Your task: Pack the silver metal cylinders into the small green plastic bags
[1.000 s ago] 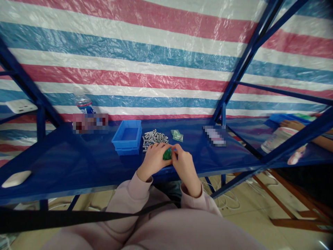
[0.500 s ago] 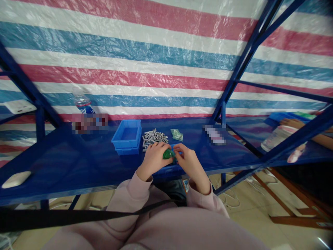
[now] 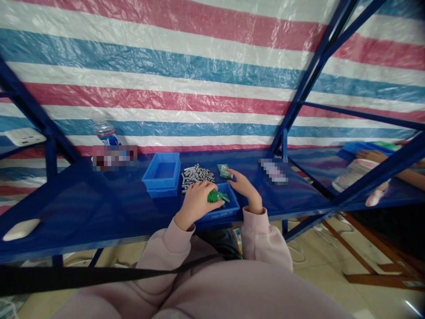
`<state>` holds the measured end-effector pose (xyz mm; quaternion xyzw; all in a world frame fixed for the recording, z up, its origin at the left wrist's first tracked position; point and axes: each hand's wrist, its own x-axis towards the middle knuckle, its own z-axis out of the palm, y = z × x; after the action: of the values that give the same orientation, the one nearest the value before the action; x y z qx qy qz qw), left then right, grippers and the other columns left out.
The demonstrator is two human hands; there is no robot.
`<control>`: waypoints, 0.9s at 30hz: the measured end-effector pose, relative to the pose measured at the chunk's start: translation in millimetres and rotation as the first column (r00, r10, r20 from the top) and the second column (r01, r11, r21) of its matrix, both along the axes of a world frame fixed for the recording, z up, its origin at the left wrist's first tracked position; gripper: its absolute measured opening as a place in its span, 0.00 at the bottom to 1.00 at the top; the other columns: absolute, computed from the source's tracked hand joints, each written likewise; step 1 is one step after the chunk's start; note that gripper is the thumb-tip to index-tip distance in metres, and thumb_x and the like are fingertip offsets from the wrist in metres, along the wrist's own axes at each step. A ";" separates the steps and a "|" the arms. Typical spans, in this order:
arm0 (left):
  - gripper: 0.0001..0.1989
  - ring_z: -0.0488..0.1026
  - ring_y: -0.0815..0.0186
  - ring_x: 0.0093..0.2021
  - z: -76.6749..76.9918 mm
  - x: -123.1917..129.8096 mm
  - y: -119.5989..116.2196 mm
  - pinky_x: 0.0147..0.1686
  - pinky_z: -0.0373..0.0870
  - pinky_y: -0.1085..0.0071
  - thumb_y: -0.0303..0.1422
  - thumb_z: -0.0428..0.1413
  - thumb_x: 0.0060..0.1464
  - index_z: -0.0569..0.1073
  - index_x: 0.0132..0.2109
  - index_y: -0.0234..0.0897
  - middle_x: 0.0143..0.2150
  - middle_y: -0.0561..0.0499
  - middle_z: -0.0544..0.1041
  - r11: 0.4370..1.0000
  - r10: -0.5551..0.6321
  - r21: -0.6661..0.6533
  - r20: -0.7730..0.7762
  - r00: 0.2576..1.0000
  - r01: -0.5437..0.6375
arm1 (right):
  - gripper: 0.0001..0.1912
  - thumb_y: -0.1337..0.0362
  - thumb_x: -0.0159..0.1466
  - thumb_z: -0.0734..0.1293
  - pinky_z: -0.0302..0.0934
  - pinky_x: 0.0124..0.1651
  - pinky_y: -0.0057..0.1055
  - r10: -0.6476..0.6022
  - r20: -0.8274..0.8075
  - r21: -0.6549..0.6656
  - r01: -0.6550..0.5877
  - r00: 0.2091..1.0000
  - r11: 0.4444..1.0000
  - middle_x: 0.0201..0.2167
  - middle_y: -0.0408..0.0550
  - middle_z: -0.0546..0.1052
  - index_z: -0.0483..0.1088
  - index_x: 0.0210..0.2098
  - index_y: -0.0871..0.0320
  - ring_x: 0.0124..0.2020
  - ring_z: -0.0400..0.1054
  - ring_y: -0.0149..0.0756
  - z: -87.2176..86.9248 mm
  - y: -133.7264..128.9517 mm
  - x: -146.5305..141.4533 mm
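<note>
My left hand (image 3: 197, 201) grips a green bag (image 3: 216, 196) above a shallow blue tray (image 3: 234, 208) near the table's front edge. My right hand (image 3: 244, 186) has its fingers apart, their tips beside a small clear-and-green packet (image 3: 225, 171) behind the tray; whether they touch it is hard to see. Just behind my left hand lies a pile of small grey metal pieces (image 3: 198, 173). To the left of the pile stand stacked blue bins (image 3: 162, 177).
On the blue table (image 3: 99, 208) are a bottle (image 3: 108, 135) at the back left, a white object (image 3: 21, 229) at the front left and a blurred-out flat item (image 3: 274, 171) on the right. Beyond the blue frame bar (image 3: 365, 177), another person's hand (image 3: 372, 156) rests near a plastic container (image 3: 355, 175).
My right hand has let go of the green bag and moved back and right to the small packet, uncovering the tray. My left hand still grips the bag.
</note>
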<state>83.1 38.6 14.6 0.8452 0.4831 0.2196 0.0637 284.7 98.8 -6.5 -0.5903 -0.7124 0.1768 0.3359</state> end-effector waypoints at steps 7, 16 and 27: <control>0.22 0.68 0.57 0.48 -0.9 0.7 0.2 0.47 0.62 0.62 0.53 0.54 0.51 0.71 0.45 0.44 0.46 0.51 0.73 1.000 0.020 0.023 0.008 1.000 -0.021 | 0.22 0.69 0.59 0.65 0.59 0.54 0.35 -0.075 0.187 -0.088 0.093 0.980 0.992 0.52 0.59 0.72 0.69 0.53 0.62 0.51 0.68 0.43 -8.3 -4.4 -6.5; 0.21 0.68 0.56 0.47 -2.3 7.3 3.3 0.46 0.62 0.61 0.54 0.52 0.52 0.70 0.44 0.43 0.44 0.51 0.74 0.999 0.004 0.046 -0.004 1.000 -0.004 | 0.13 0.66 0.62 0.62 0.61 0.43 0.29 -0.336 0.245 -0.091 0.367 0.909 0.926 0.41 0.54 0.77 0.75 0.43 0.58 0.42 0.72 0.41 -0.2 -17.3 -4.0; 0.22 0.70 0.57 0.45 -0.1 11.8 3.2 0.43 0.61 0.63 0.54 0.50 0.54 0.69 0.41 0.40 0.42 0.50 0.76 0.999 0.014 0.049 -0.006 1.000 -0.014 | 0.24 0.60 0.56 0.68 0.62 0.48 0.36 -0.311 0.081 -0.002 0.312 0.947 0.950 0.51 0.60 0.70 0.71 0.50 0.62 0.46 0.69 0.44 -33.7 -14.6 14.9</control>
<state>95.0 41.8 14.5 0.8439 0.4836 0.2290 0.0398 299.6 84.2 -40.2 -0.7044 -0.6217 0.1033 0.3265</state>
